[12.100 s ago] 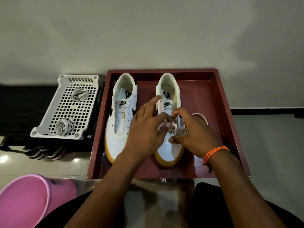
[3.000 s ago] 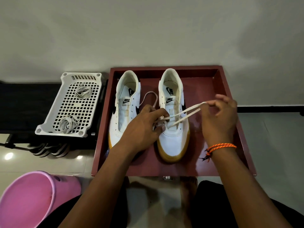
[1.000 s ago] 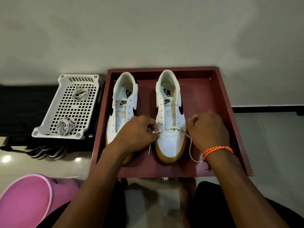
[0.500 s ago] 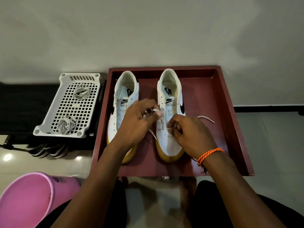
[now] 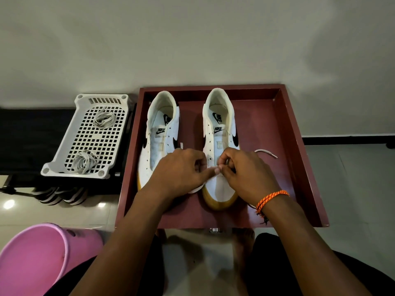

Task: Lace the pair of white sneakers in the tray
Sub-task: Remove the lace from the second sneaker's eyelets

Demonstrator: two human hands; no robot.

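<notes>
Both sneakers sit side by side in the tray (image 5: 299, 150). Your left hand (image 5: 179, 174) and right hand (image 5: 245, 174) meet over the right sneaker (image 5: 220, 133), fingers curled and pinching the lace (image 5: 266, 153) at its lowest eyelets. The left sneaker (image 5: 161, 129) is unlaced.

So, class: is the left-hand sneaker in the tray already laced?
No: the left-hand sneaker shows bare eyelets, while both hands work a lace on the right-hand sneaker.

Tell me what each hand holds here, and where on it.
Both hands pinch the white shoelace at the right sneaker's lowest eyelets: left hand on the left side, right hand on the right.
</notes>
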